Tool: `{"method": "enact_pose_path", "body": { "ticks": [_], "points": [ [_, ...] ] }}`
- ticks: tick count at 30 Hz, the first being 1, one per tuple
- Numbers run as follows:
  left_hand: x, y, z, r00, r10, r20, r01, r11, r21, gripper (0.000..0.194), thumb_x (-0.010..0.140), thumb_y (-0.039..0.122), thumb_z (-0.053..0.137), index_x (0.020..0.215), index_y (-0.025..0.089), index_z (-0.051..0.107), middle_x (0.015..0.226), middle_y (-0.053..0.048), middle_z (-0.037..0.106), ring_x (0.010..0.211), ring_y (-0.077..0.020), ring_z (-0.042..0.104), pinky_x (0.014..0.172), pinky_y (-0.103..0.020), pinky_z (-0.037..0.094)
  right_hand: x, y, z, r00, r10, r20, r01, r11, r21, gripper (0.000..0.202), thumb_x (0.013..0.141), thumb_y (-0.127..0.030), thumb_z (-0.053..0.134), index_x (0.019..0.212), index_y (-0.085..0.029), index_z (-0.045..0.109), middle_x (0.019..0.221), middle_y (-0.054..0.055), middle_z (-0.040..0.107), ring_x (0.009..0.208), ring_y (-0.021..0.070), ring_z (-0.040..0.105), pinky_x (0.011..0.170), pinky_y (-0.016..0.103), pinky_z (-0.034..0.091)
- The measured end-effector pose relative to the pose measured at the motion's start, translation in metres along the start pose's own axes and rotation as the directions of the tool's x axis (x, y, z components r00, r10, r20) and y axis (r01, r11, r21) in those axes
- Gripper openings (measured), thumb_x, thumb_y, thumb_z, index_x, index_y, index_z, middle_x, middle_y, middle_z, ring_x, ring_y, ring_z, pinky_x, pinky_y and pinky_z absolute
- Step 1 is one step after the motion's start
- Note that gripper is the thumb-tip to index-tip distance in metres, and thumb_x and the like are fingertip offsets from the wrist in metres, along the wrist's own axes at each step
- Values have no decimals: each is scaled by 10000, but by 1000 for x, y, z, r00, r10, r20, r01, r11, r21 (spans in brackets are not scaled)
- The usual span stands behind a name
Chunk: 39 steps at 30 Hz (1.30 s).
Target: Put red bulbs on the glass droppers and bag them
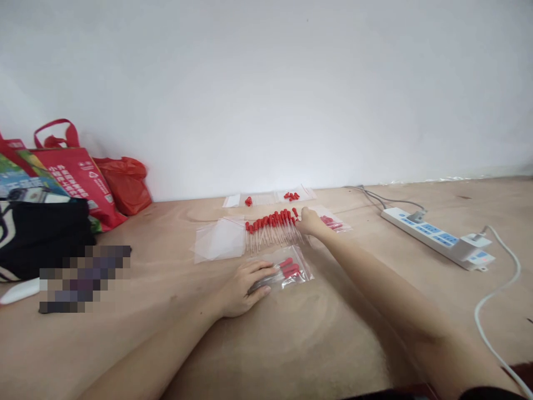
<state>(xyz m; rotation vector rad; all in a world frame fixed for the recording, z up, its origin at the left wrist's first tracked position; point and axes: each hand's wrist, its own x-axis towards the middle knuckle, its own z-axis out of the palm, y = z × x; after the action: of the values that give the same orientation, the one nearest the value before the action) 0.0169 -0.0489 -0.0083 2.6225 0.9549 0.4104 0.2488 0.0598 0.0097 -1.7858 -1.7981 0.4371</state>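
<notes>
A row of glass droppers with red rubber bulbs [272, 219] lies in the middle of the table, tips toward me. My right hand [310, 222] is at the right end of this row, its fingers pinched at a dropper; the fingertips are partly hidden. Closer to me, a clear zip bag [307, 272] lies flat with several red-bulbed droppers inside. My left hand [247, 286] grips that bag's left end, thumb and fingers on either side of it. Flat clear bags [219, 241] lie left of the row.
Behind the row are clear bags with loose red bulbs [291, 196]. Another bag with red bulbs [331, 222] is beyond my right hand. A white power strip [433, 236] with cables stands right. Shopping bags [87, 178] and a black cloth bag [45, 233] sit left. A wall rises behind.
</notes>
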Motion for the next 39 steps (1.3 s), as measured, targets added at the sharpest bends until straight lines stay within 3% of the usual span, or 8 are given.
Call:
{"method": "enact_pose_path", "body": {
  "ticks": [3, 5, 10, 17, 22, 26, 33, 39],
  "points": [
    [0, 0, 0, 1000, -18, 23, 18, 1000, 10, 356, 836, 274, 430, 1188, 247, 479, 1283, -58, 437, 1179, -225, 392, 975, -419, 327, -24, 12, -15, 1000, 28, -10, -27, 995, 100, 517, 670, -172, 525, 1163, -76, 400, 681, 66, 591, 694, 204, 589, 595, 278, 448],
    [0, -1, 1, 999, -27, 29, 27, 999, 19, 371, 839, 273, 425, 1207, 245, 464, 1295, -63, 423, 1188, -227, 381, 979, -424, 322, -42, 21, -19, 999, 24, 24, -30, 951, 308, 693, 690, -171, 480, 1301, -81, 164, 571, -25, 528, 509, 148, 546, 490, 249, 436],
    [1, -3, 2, 1000, -9, 7, 9, 1000, 24, 391, 847, 284, 420, 1238, 262, 432, 1289, -55, 432, 1180, -221, 388, 974, -425, 327, -72, 35, -9, 999, 44, 0, -31, 709, 705, 867, 657, -158, 462, 1318, -193, -98, 556, -97, 445, 428, 118, 520, 423, 236, 453],
    [0, -3, 3, 999, -33, 19, 33, 999, 37, 399, 842, 288, 425, 1240, 265, 430, 1301, -55, 418, 1184, -224, 386, 977, -425, 323, -74, 29, 11, 992, 125, -12, -63, 579, 813, 673, 730, -202, 452, 1264, -235, 43, 596, -80, 446, 448, 107, 531, 438, 239, 477],
    [1, -3, 3, 999, -35, 10, 34, 999, 27, 394, 843, 290, 425, 1236, 260, 437, 1295, -57, 424, 1181, -224, 388, 977, -424, 321, -81, 27, 18, 992, 87, 94, -125, 494, 861, 298, 835, -317, 339, 1100, -247, 222, 605, -62, 481, 504, 120, 573, 502, 271, 500],
    [1, -2, 3, 999, -42, 26, 41, 998, 37, 398, 845, 293, 419, 1242, 259, 425, 1300, -55, 418, 1182, -217, 385, 978, -421, 317, -86, 25, 21, 986, 66, 154, -167, 452, 876, 173, 797, -328, 439, 916, -219, 376, 597, -56, 495, 532, 111, 575, 534, 264, 501],
    [1, 0, 1, 997, -74, 18, 73, 997, 22, 424, 843, 307, 420, 1259, 232, 386, 1300, -62, 423, 1185, -222, 379, 982, -408, 321, -92, 25, 16, 975, -17, 221, -167, 600, 782, 295, 617, -338, 664, 810, -159, 532, 543, -53, 540, 403, 62, 484, 391, 198, 420],
    [0, 0, 1, 997, -73, 4, 73, 997, 9, 417, 836, 312, 426, 1243, 225, 401, 1288, -61, 437, 1177, -223, 391, 975, -402, 332, -92, 26, 10, 915, -115, 388, -195, 716, 671, 290, 624, -371, 637, 782, -149, 537, 381, -90, 473, 277, 46, 399, 282, 147, 270]
  ]
}}
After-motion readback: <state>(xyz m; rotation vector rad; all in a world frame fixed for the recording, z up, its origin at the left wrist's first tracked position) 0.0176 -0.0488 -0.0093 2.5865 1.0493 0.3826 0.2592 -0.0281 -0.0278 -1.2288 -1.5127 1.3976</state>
